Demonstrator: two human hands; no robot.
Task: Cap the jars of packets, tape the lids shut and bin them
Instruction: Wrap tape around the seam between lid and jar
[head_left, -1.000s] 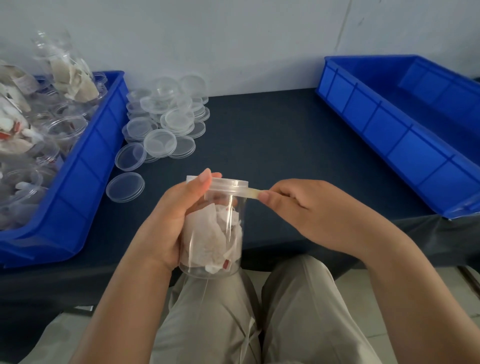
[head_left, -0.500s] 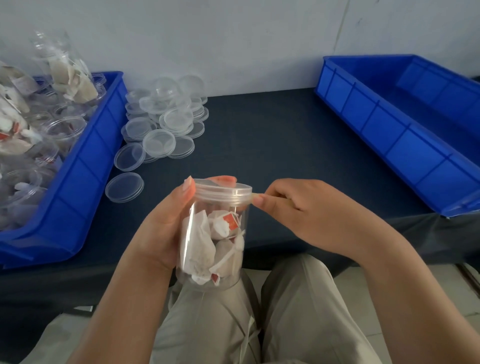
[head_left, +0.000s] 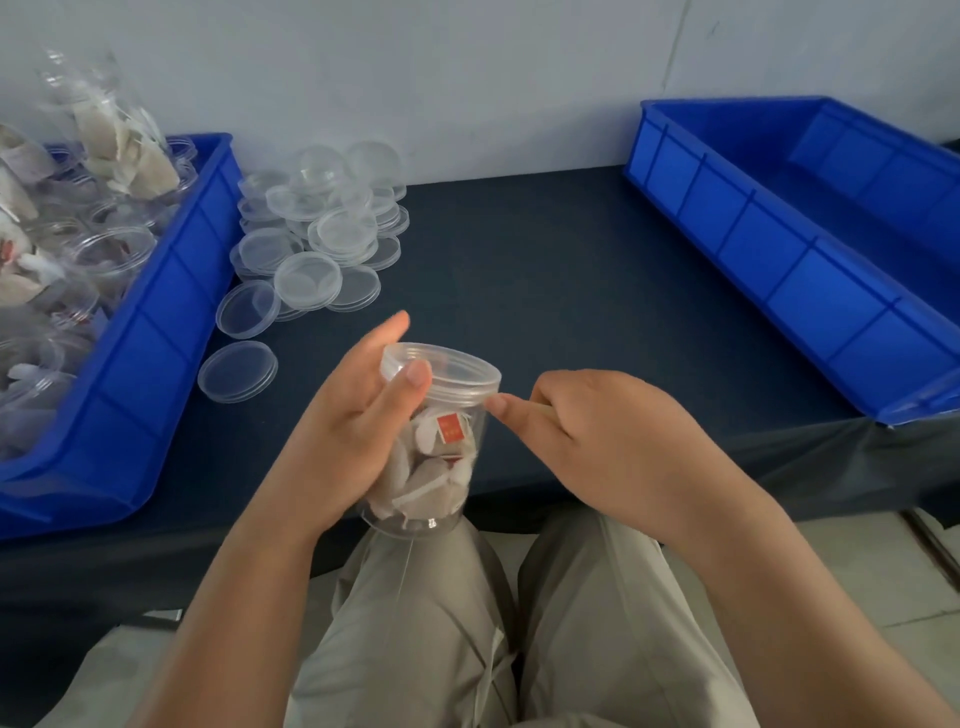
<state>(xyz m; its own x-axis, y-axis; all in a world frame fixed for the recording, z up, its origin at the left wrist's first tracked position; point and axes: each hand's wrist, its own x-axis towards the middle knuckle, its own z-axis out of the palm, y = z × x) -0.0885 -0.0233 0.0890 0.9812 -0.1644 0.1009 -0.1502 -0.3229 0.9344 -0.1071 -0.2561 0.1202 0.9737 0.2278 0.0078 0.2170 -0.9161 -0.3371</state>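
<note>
The left hand (head_left: 353, 436) wraps around the jar (head_left: 441, 467) of packets, held over the lap at the counter (head_left: 519, 260) edge, with the thumb pressing the lid (head_left: 447, 371) to keep it seated. The right hand (head_left: 587, 441) pinches what looks like a thin tape strip (head_left: 539, 412) against the lid's rim, probably to seal it.

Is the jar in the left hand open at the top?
No, a clear lid sits on the jar that the left hand grips, while the right hand pinches tape at its rim.
</note>
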